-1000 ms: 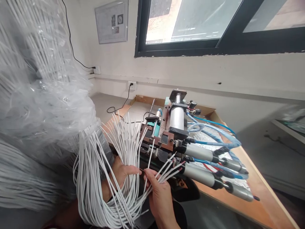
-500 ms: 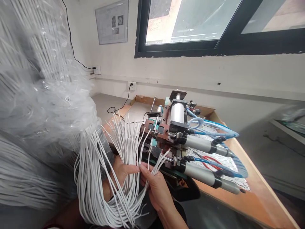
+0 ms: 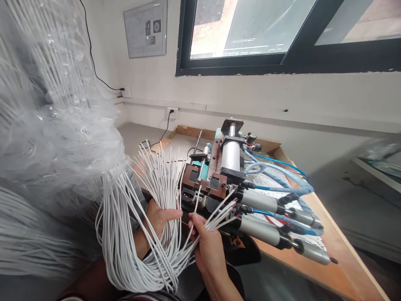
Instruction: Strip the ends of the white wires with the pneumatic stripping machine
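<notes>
A large looped bundle of white cables (image 3: 119,246) hangs at the lower left and curves up into my left hand (image 3: 161,217), which is closed around the upright ends. My right hand (image 3: 206,242) holds a smaller group of white cables fanned to the right, with one cable pinched between thumb and forefinger pointing up. Just beyond my hands stands a pneumatic machine (image 3: 205,186) with brown blocks and silver cylinders. The tip of the pinched cable is near the machine's front; whether it touches cannot be made out.
Plastic-wrapped cable bundles (image 3: 62,138) fill the left side. Blue air hoses (image 3: 282,184) run right of the machine above white scraps. A wooden-edged table (image 3: 351,267) extends to the right. Behind are a wall socket (image 3: 172,113) and a window (image 3: 244,33).
My right hand has moved slightly right, away from my left, with one cable pinched. Its other cables fan further right. The machine's clamp parts and the ends of its front cylinders have shifted.
</notes>
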Available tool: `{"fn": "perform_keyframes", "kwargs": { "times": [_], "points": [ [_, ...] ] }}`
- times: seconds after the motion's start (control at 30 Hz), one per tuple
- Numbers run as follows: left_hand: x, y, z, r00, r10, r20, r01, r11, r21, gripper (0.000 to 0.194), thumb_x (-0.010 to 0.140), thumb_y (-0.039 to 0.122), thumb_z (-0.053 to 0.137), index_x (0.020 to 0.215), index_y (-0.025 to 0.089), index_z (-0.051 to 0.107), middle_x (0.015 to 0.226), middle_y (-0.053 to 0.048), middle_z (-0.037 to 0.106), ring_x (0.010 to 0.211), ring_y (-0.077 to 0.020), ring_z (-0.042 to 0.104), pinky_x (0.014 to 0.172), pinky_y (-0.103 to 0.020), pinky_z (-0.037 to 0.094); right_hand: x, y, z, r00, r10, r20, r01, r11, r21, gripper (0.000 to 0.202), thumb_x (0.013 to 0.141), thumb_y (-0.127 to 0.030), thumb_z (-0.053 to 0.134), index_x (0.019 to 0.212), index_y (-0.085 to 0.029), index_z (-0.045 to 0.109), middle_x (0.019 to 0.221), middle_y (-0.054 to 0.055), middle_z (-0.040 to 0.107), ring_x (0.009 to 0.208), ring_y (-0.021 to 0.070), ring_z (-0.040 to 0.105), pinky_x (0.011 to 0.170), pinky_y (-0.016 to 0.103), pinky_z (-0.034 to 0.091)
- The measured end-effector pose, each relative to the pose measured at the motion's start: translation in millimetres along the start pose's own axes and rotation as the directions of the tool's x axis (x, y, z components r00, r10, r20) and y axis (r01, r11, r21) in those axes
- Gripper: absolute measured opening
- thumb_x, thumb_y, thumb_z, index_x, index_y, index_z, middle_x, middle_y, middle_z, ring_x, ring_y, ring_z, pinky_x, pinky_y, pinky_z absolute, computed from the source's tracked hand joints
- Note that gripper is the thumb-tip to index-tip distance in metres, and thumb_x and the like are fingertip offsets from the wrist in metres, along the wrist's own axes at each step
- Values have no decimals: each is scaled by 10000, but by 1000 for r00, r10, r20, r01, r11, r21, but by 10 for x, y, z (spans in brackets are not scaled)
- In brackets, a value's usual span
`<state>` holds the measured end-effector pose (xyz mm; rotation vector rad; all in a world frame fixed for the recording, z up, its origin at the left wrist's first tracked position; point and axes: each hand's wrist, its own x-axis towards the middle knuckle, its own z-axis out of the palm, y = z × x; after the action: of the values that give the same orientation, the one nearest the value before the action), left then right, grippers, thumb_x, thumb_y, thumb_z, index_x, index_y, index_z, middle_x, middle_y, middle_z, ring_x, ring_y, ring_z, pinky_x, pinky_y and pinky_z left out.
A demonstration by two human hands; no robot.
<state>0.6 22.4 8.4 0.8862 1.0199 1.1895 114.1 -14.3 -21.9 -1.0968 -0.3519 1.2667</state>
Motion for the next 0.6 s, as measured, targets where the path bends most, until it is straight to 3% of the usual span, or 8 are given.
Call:
{"fn": "perform_keyframes", "kwargs": {
  "times": [0.17, 0.33, 0.47, 0.6],
  "points": [
    [78, 25, 59, 986, 153, 71, -151, 988, -30, 252, 480, 71, 672, 714, 162, 652, 772, -1, 684, 770, -221, 612, 785, -350, 469, 100, -39, 76, 993, 114, -3, -111, 972, 208, 252, 501, -301, 793, 610, -113, 665, 476, -31, 507, 427, 45, 362, 390, 157, 292],
    [90, 33, 84, 980, 182, 77, -180, 983, -35, 239, 484, 61, 655, 701, 161, 641, 679, 13, 657, 735, -209, 607, 768, -334, 470, 123, -76, 78, 984, 178, 18, -176, 945, 277, 252, 480, -263, 807, 616, -103, 667, 446, -39, 495, 409, 34, 367, 366, 135, 290],
    [84, 17, 85, 980, 168, 108, -166, 986, -27, 214, 505, 72, 650, 701, 158, 639, 703, 2, 656, 697, -201, 598, 740, -340, 473, 127, -78, 86, 983, 180, 20, -178, 941, 288, 251, 483, -259, 806, 618, -101, 665, 444, -42, 497, 399, 34, 373, 355, 136, 291],
    [80, -8, 76, 997, 53, 60, -55, 998, 33, 253, 468, 98, 667, 710, 169, 657, 708, 1, 654, 701, -207, 591, 741, -337, 470, 123, -53, 99, 976, 211, 57, -219, 938, 270, 254, 495, -281, 805, 622, -113, 662, 460, -41, 515, 403, 47, 405, 378, 162, 329]
  ]
}}
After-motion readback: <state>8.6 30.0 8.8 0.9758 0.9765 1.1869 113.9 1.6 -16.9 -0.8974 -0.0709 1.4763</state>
